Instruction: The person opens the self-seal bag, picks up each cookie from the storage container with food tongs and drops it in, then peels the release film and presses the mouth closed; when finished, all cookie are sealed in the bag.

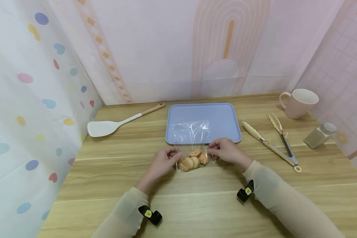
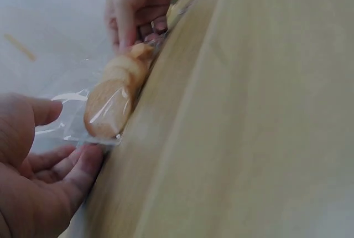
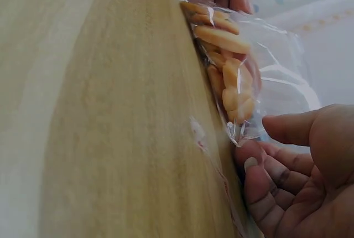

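A clear plastic bag (image 1: 193,134) with several cookies (image 1: 191,162) in its lower part lies on the wooden table, its flat upper part reaching over the front of a blue tray (image 1: 203,112). With thumb and fingers my left hand (image 1: 163,162) pinches the bag's lower left edge; the left wrist view shows the thumb beside a round cookie (image 2: 108,108). My right hand (image 1: 227,152) pinches the lower right corner. In the right wrist view, the thumb and a fingertip meet at that corner, just below a flower-shaped cookie (image 3: 238,102).
A white spatula (image 1: 104,128) with a wooden-coloured handle lies left of the tray. On the right are spread tongs (image 1: 273,148), a pink mug (image 1: 300,104) and a tilted shaker jar (image 1: 319,135). A thin pinkish strand (image 3: 213,166) lies near the right hand. Patterned cloths hang behind and at the sides.
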Motion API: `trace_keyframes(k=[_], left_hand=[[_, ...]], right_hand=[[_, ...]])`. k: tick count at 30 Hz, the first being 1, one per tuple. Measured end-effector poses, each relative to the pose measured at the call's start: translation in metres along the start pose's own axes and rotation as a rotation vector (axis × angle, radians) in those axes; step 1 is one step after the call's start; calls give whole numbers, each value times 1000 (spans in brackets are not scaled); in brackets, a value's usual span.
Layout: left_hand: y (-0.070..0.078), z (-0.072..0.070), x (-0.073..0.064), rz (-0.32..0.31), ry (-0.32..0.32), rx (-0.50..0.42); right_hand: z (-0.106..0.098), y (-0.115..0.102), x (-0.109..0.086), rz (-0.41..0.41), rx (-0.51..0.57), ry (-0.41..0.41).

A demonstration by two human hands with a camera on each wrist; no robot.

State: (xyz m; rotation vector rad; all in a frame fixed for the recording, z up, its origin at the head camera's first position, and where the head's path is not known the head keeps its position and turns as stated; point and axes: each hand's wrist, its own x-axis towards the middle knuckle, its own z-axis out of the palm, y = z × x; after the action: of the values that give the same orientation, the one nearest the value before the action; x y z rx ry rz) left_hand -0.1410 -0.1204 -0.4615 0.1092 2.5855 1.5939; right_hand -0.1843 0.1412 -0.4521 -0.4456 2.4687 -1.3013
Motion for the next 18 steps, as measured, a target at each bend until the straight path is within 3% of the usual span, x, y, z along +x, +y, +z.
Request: trace_keyframes(k=[5, 8, 13, 18], left_hand=[[-1, 6, -5, -24, 87, 30], [-2, 7, -8, -43, 123, 3], [-2, -3, -17, -148, 154, -164], [-7, -23, -32, -235, 104, -346]], right_hand=[[5, -3, 2, 8, -4, -33], [9, -8, 0, 6, 4, -35], [20, -18, -8, 25, 62, 21], [39, -30, -18, 98, 249, 58]])
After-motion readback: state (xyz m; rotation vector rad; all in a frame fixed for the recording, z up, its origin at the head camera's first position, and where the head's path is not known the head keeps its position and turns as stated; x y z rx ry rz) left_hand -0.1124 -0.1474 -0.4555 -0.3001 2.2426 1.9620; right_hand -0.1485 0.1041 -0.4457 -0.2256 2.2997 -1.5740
